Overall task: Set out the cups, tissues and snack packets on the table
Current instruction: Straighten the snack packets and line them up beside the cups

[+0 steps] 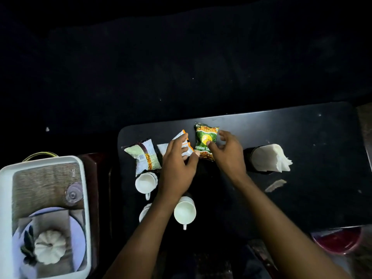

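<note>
Head view: both hands arranging snack packets at the far side of the dark table.

The right hand pinches the green packet at its right edge between thumb and fingers, apparently to square it in the row. The left hand lies half open over the white-and-orange packet, fingertips pressing it flat; whether it actually grips is not discernible. A third packet lies flat just left. Three white cups stand close together at the near edge, handles towards the person, probably parked to keep the row accessible. The tissues sit in a dark holder on the right, well apart. A tray rests off the table, left.
</note>
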